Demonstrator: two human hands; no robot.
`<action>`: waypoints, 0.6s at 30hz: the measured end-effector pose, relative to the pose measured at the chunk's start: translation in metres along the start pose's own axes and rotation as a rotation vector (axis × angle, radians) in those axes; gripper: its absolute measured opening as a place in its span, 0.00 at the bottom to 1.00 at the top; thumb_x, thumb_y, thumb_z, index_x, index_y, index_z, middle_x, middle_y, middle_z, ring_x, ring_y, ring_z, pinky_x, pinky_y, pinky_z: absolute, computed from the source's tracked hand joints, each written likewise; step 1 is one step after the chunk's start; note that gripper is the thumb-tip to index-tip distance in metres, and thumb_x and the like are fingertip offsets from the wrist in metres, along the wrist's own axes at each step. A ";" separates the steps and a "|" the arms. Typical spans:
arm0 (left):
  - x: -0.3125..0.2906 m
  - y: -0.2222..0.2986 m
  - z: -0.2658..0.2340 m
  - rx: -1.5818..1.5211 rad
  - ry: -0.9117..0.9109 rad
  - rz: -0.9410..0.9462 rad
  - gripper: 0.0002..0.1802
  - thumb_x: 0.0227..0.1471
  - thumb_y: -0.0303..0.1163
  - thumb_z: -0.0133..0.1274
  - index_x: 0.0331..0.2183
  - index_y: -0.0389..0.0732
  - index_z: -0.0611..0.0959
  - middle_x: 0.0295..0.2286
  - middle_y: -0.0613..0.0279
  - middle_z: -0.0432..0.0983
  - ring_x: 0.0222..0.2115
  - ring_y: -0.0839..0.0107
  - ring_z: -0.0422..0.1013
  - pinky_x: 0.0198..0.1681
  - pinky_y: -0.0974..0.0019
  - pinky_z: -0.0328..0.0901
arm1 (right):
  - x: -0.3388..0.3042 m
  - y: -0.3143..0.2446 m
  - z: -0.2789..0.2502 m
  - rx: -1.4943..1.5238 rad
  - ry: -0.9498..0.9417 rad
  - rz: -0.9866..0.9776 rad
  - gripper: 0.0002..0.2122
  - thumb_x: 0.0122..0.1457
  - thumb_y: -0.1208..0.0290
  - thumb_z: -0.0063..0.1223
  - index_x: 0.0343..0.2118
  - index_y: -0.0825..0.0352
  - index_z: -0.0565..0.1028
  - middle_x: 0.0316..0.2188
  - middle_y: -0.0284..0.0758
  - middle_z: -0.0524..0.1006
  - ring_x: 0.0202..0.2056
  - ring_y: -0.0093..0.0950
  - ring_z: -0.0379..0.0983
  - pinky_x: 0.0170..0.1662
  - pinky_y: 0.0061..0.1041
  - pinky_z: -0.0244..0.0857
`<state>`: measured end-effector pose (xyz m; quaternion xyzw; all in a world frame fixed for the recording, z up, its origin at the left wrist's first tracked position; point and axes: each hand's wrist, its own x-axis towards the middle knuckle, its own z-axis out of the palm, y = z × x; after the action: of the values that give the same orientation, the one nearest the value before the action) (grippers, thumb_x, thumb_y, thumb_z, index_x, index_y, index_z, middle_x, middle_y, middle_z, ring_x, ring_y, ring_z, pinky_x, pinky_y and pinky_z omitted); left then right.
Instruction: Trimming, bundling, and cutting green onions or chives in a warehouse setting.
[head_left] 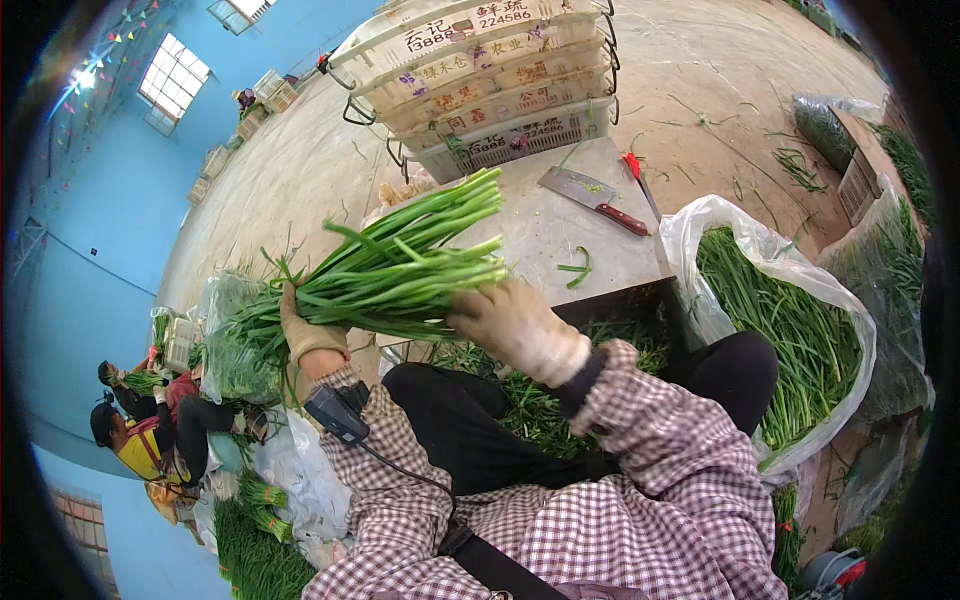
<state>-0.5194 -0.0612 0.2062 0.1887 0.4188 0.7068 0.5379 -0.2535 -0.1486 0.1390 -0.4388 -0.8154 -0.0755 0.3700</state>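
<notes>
My left hand (312, 325), in a tan work glove, wraps round a thick bunch of garlic chives (400, 270). The pale stem ends point right, over the near left part of a grey board, and the leaf tips hang to the left. My right hand (515, 325), also gloved and slightly blurred, has its fingers curled against the lower stems near their ends. Beyond it on the board (520, 210) lie a cleaver (595, 195) with a wooden handle, a red-handled knife (640, 180) and a loose bit of green leaf (577, 267).
Stacked white plastic crates (490, 80) stand behind the board. At right is a clear bag of chives (790, 340). Trimmings (545, 405) lie between my knees. Tied bundles (262, 500) rest at lower left, below another bag (240, 340). Two people (140, 440) sit at far left.
</notes>
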 end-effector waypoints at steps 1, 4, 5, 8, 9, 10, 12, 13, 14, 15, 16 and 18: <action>0.011 0.007 -0.021 -0.003 -0.044 0.039 0.15 0.53 0.48 0.51 0.32 0.49 0.82 0.36 0.63 0.79 0.39 0.61 0.73 0.46 0.46 0.66 | -0.014 -0.005 -0.010 0.014 -0.238 -0.048 0.12 0.50 0.69 0.53 0.38 0.55 0.78 0.41 0.29 0.74 0.38 0.29 0.73 0.36 0.29 0.69; 0.011 0.021 -0.053 0.040 -0.029 0.103 0.15 0.52 0.49 0.52 0.33 0.50 0.83 0.37 0.64 0.79 0.38 0.62 0.74 0.45 0.47 0.67 | -0.077 0.021 0.003 -0.015 -0.999 0.009 0.11 0.53 0.70 0.52 0.40 0.55 0.78 0.44 0.30 0.74 0.38 0.32 0.76 0.38 0.30 0.71; 0.017 0.014 -0.065 0.075 0.013 0.069 0.15 0.53 0.50 0.51 0.35 0.51 0.83 0.39 0.64 0.79 0.40 0.62 0.74 0.45 0.49 0.69 | -0.112 0.041 0.011 -0.059 -1.135 0.160 0.12 0.54 0.69 0.52 0.42 0.55 0.77 0.45 0.30 0.75 0.38 0.32 0.76 0.39 0.31 0.71; 0.010 0.014 -0.081 0.123 -0.005 0.156 0.20 0.55 0.50 0.49 0.42 0.47 0.81 0.42 0.61 0.78 0.43 0.58 0.73 0.48 0.52 0.69 | -0.115 0.046 -0.010 0.024 -0.782 0.267 0.17 0.53 0.66 0.55 0.48 0.54 0.74 0.46 0.31 0.75 0.39 0.32 0.77 0.40 0.32 0.72; -0.015 0.017 -0.064 0.172 0.133 0.112 0.22 0.56 0.49 0.48 0.44 0.44 0.80 0.43 0.58 0.77 0.43 0.56 0.73 0.49 0.51 0.69 | -0.096 0.040 -0.024 0.070 -0.549 0.221 0.19 0.50 0.65 0.59 0.47 0.56 0.74 0.44 0.34 0.76 0.37 0.35 0.76 0.39 0.33 0.71; 0.014 0.015 -0.109 0.056 -0.184 0.112 0.22 0.57 0.49 0.47 0.45 0.43 0.80 0.45 0.56 0.76 0.44 0.56 0.72 0.50 0.52 0.68 | -0.074 0.032 -0.037 0.186 -0.361 0.179 0.21 0.52 0.61 0.58 0.50 0.53 0.71 0.42 0.32 0.76 0.39 0.34 0.76 0.40 0.33 0.70; 0.009 0.005 -0.104 -0.025 -0.168 0.017 0.22 0.57 0.48 0.47 0.45 0.43 0.80 0.46 0.55 0.75 0.46 0.57 0.71 0.51 0.54 0.66 | -0.042 0.018 -0.047 0.321 -0.138 0.105 0.19 0.51 0.61 0.59 0.47 0.56 0.72 0.40 0.33 0.76 0.37 0.34 0.76 0.36 0.32 0.70; 0.003 0.007 -0.103 0.028 -0.217 -0.035 0.20 0.57 0.47 0.49 0.43 0.44 0.80 0.44 0.57 0.76 0.45 0.60 0.71 0.52 0.56 0.65 | -0.028 0.012 -0.045 0.412 -0.039 0.027 0.18 0.51 0.61 0.59 0.45 0.56 0.73 0.39 0.33 0.76 0.36 0.34 0.76 0.35 0.32 0.71; 0.004 0.007 -0.110 0.028 -0.213 -0.031 0.20 0.57 0.47 0.49 0.43 0.44 0.80 0.44 0.57 0.76 0.45 0.60 0.71 0.52 0.56 0.65 | -0.016 0.003 -0.037 0.483 -0.017 -0.027 0.17 0.49 0.62 0.59 0.43 0.56 0.74 0.37 0.34 0.76 0.35 0.34 0.75 0.35 0.32 0.71; 0.005 0.003 -0.113 -0.011 -0.313 -0.029 0.18 0.57 0.47 0.50 0.41 0.45 0.80 0.42 0.59 0.77 0.43 0.61 0.71 0.50 0.58 0.65 | -0.006 -0.006 -0.032 0.445 -0.046 -0.116 0.18 0.46 0.63 0.61 0.43 0.56 0.75 0.34 0.34 0.75 0.34 0.34 0.75 0.34 0.32 0.70; 0.006 0.001 -0.118 -0.050 -0.412 -0.028 0.16 0.56 0.46 0.51 0.38 0.45 0.80 0.40 0.61 0.77 0.41 0.63 0.72 0.49 0.59 0.66 | -0.001 -0.012 -0.027 0.406 -0.077 -0.205 0.19 0.43 0.64 0.63 0.42 0.55 0.76 0.31 0.34 0.74 0.33 0.34 0.74 0.33 0.33 0.69; 0.006 -0.003 -0.124 -0.067 -0.207 0.046 0.13 0.56 0.45 0.52 0.34 0.46 0.79 0.36 0.65 0.76 0.38 0.68 0.71 0.47 0.63 0.66 | -0.014 -0.015 0.000 0.388 -0.237 -0.273 0.14 0.48 0.63 0.58 0.39 0.56 0.76 0.30 0.33 0.74 0.32 0.33 0.74 0.33 0.35 0.69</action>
<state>-0.6088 -0.1041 0.1308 0.2521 0.3326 0.7095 0.5678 -0.2603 -0.1668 0.1321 -0.2513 -0.9038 0.0850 0.3357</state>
